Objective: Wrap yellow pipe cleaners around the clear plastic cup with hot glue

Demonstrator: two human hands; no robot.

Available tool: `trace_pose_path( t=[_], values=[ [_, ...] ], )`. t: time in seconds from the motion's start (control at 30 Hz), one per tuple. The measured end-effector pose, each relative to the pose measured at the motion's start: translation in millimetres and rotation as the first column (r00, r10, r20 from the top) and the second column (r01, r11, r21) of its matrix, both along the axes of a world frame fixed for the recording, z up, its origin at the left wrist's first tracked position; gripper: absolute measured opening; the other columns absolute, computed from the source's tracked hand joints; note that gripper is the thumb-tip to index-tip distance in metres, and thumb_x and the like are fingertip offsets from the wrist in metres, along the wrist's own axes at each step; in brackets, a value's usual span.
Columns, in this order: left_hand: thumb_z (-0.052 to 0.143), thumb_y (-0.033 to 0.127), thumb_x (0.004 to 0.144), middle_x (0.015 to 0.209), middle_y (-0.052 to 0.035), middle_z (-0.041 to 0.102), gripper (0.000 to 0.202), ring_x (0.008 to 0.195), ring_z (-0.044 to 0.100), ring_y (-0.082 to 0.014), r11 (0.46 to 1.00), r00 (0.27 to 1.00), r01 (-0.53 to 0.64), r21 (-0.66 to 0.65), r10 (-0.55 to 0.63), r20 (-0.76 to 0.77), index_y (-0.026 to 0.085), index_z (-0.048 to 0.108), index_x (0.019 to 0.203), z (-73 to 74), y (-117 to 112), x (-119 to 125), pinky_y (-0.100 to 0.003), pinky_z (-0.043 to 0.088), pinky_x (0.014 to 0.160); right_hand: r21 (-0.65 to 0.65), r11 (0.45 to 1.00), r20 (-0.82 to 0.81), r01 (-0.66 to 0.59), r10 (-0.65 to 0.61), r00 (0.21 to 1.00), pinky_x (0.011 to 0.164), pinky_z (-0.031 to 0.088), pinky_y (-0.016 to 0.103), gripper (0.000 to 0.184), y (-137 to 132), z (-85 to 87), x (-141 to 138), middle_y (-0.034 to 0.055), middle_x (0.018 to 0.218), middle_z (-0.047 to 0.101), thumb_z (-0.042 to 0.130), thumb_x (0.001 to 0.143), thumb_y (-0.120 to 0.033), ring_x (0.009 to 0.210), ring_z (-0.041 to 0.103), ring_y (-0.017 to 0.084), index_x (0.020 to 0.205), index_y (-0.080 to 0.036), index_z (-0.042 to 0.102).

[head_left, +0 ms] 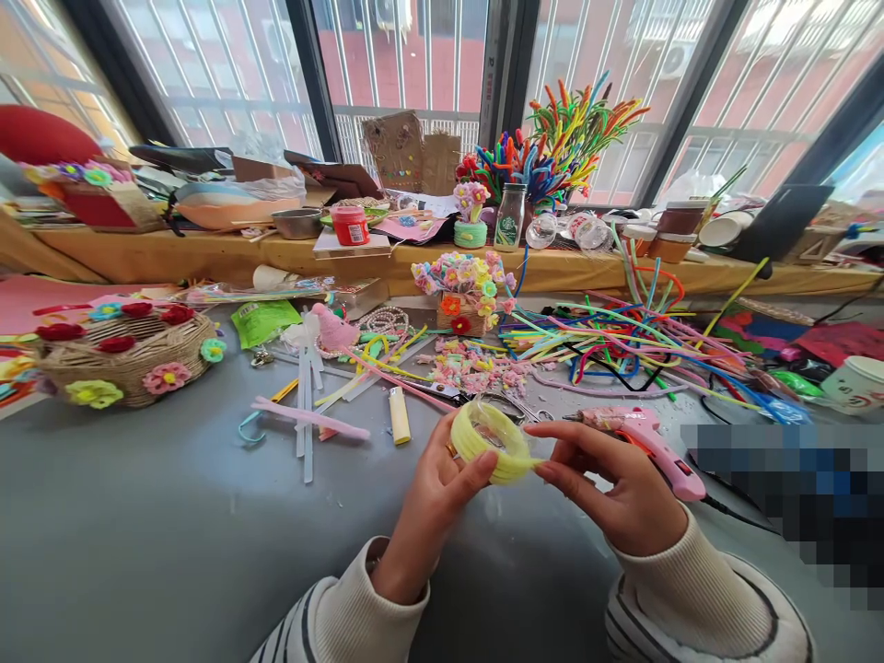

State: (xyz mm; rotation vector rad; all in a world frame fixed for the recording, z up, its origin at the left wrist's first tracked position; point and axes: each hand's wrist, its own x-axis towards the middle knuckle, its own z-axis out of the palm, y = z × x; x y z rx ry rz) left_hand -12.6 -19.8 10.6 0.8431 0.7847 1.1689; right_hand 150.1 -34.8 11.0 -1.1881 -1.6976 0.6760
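My left hand (442, 474) grips a small clear plastic cup (492, 424) wound round with yellow pipe cleaner (512, 468), tilted with its mouth towards me. At the cup's right side, the thumb and fingertips of my right hand (614, 479) pinch the yellow pipe cleaner's end. A pink glue gun (656, 447) lies just behind my right hand. Scissors (507, 402) rest behind the cup, partly hidden by it. To the left stands a yellow lighter (399, 416), near translucent glue sticks (304, 419) and a pink pipe cleaner (314, 417).
At left sits a woven basket (131, 364) with fluffy flowers. A flower-filled pot (462, 308), pink scraps (476, 366) and a heap of coloured pipe cleaners (594, 336) spread across the back. A paper cup (856, 382) stands right; a crowded ledge (393, 267) runs behind.
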Motion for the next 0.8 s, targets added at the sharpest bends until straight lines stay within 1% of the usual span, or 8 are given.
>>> trace_pose_path(
  t=[0.13, 0.3, 0.6, 0.8],
  values=[
    [0.069, 0.030, 0.062, 0.104, -0.0098, 0.060, 0.051, 0.099, 0.055, -0.0268, 1.000, 0.999, 0.020, 0.016, -0.020, 0.042, 0.017, 0.050, 0.108, 0.2, -1.3, 0.1, -0.037, 0.045, 0.083, 0.006, 1.000, -0.020, 0.004, -0.004, 1.000, 0.051, 0.042, 0.022, 0.026, 0.1, 0.2, 0.0, -0.0018, 0.058, 0.048, 0.056, 0.076, -0.028, 0.053, 0.043, 0.009, 0.099, -0.019, 0.061],
    [0.068, 0.029, 0.063, 0.105, -0.0107, 0.059, 0.052, 0.098, 0.055, -0.0272, 0.999, 0.998, 0.051, 0.021, -0.052, 0.047, 0.017, 0.049, 0.110, 1.0, -1.7, -0.4, -0.037, 0.045, 0.082, 0.000, 1.000, -0.038, 0.014, -0.014, 0.999, 0.050, 0.041, 0.022, 0.025, -0.2, 0.9, -0.8, -0.0020, 0.058, 0.048, 0.056, 0.075, -0.028, 0.052, 0.043, 0.009, 0.098, -0.020, 0.062],
    [0.069, 0.030, 0.061, 0.102, -0.0092, 0.060, 0.051, 0.097, 0.056, -0.0257, 0.999, 0.998, 0.050, 0.010, -0.050, 0.027, 0.017, 0.049, 0.107, 0.5, 0.5, -2.1, -0.036, 0.046, 0.082, 0.005, 1.000, -0.014, 0.000, 0.000, 1.000, 0.051, 0.042, 0.022, 0.026, -0.8, 0.6, -0.2, -0.0018, 0.058, 0.049, 0.056, 0.076, -0.028, 0.052, 0.043, 0.009, 0.100, -0.019, 0.062],
    [0.069, 0.030, 0.061, 0.104, -0.0092, 0.060, 0.050, 0.100, 0.055, -0.0263, 1.000, 0.999, 0.021, 0.021, -0.022, 0.035, 0.018, 0.050, 0.106, -1.1, 0.3, -1.5, -0.038, 0.043, 0.086, 0.009, 1.000, 0.029, -0.026, 0.026, 0.999, 0.050, 0.042, 0.022, 0.027, -0.2, 0.8, 1.3, -0.0016, 0.058, 0.049, 0.055, 0.077, -0.028, 0.052, 0.043, 0.009, 0.102, -0.019, 0.060]
  ],
)
